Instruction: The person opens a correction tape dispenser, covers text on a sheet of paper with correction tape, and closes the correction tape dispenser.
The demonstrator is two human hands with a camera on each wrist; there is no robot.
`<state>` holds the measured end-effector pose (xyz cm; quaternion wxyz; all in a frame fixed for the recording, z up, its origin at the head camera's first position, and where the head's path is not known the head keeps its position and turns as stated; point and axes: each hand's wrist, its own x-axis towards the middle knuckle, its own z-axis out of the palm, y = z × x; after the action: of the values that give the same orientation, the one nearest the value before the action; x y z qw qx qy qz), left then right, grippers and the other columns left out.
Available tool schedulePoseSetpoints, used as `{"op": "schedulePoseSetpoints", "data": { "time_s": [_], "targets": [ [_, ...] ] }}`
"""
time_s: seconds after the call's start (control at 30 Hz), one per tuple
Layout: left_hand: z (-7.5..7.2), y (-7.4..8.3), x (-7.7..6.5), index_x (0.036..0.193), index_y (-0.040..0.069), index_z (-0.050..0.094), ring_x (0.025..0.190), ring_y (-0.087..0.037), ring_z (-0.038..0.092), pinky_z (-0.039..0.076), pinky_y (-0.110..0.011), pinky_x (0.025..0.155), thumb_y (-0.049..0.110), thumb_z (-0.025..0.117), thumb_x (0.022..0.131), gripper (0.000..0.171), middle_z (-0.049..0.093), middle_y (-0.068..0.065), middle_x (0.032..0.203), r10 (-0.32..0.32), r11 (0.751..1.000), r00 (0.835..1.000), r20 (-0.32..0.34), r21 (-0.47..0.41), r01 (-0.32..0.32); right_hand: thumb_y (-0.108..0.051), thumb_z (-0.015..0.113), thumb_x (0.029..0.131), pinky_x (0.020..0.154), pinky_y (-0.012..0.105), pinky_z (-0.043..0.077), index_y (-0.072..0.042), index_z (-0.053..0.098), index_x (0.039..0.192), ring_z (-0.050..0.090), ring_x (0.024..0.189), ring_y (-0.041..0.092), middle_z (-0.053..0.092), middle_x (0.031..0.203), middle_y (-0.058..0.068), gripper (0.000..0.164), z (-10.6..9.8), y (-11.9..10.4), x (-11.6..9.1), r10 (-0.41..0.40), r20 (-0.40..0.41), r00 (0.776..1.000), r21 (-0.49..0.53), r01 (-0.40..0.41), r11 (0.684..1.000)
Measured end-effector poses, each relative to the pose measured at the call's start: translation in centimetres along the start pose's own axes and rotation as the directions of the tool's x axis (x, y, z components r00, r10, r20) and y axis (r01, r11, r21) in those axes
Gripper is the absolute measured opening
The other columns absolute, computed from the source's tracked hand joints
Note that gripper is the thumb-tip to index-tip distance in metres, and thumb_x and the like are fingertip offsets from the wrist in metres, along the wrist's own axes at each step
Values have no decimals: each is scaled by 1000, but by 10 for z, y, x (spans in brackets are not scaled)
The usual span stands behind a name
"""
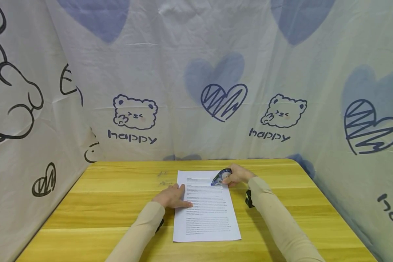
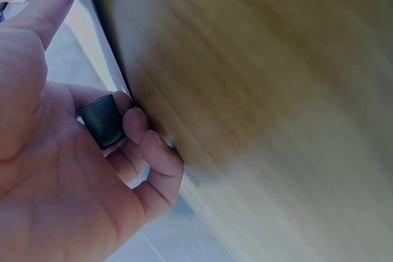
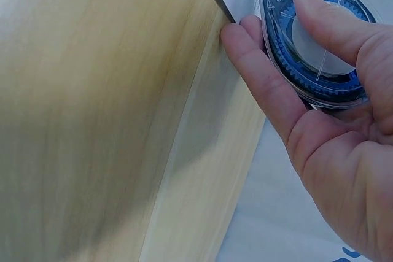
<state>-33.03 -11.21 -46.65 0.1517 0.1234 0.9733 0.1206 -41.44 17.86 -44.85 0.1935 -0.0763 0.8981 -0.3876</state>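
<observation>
A sheet of printed paper (image 1: pixel 203 214) lies on the wooden table, its text in several paragraphs. On the sheet's left edge rests my left hand (image 1: pixel 173 197), thumb reaching over the text. In the left wrist view a small black piece (image 2: pixel 102 121) sits at a finger of the left hand (image 2: pixel 67 170); I cannot tell whether it is worn or held. My right hand (image 1: pixel 238 175) holds a clear-and-blue correction tape (image 1: pixel 220 177) at the sheet's upper right, its tip at the text. In the right wrist view the thumb presses the side of the correction tape (image 3: pixel 319 47), showing blue gear wheels inside.
The yellow wood-grain table (image 1: pixel 118 203) extends on both sides of the paper. Faint marks (image 1: pixel 163 178) show on the wood left of the sheet. A white cloth (image 1: pixel 190 145) printed with hearts and bears hangs behind the table and along its sides.
</observation>
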Motion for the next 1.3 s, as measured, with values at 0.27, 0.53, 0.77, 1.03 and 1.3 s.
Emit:
{"op": "schedulePoseSetpoints", "data": {
  "time_s": [0.27, 0.53, 0.77, 1.03, 1.3],
  "targets": [
    [1, 1, 1, 153, 5, 31, 144, -41, 31, 30, -54, 117, 62, 67, 83, 97, 32, -23, 156, 1, 1000, 1000, 3, 7, -1, -4, 76, 84, 77, 36, 61, 4, 67, 114, 68, 86, 20, 70, 101, 14, 32, -2, 1, -3, -4, 3, 1000, 16, 4, 1000],
    [1, -3, 1, 153, 4, 31, 144, -42, 30, 30, -55, 117, 63, 67, 83, 98, 31, -24, 156, -4, 1000, 1000, 1, -1, 4, -3, 75, 85, 76, 34, 61, 3, 67, 116, 67, 84, 18, 69, 99, 13, 33, 2, -2, -6, -27, -20, 999, 3, 27, 1000],
    [1, -3, 1, 152, 4, 32, 143, -42, 33, 32, -55, 115, 63, 67, 82, 98, 34, -25, 154, 13, 1000, 1000, 0, 0, -13, -6, 75, 85, 76, 33, 61, 3, 62, 123, 66, 85, 19, 67, 104, 13, 42, 3, -5, -7, -31, -37, 999, -68, 29, 997],
    [2, -3, 2, 152, 3, 32, 143, -43, 33, 32, -55, 115, 63, 67, 82, 98, 33, -25, 154, 18, 1000, 1000, -5, 0, -18, -13, 78, 84, 69, 27, 54, -1, 67, 110, 59, 80, 16, 68, 93, 7, 32, 0, -2, -5, -100, -56, 993, -176, 89, 980],
    [1, -1, 2, 153, 3, 31, 143, -43, 32, 31, -54, 116, 63, 66, 83, 98, 33, -25, 154, 21, 1000, 1000, 0, 13, -21, -6, 77, 84, 74, 34, 61, 3, 66, 114, 63, 80, 15, 69, 95, 11, 33, -1, 0, -5, -104, -23, 994, -94, 101, 990]
  ]
}}
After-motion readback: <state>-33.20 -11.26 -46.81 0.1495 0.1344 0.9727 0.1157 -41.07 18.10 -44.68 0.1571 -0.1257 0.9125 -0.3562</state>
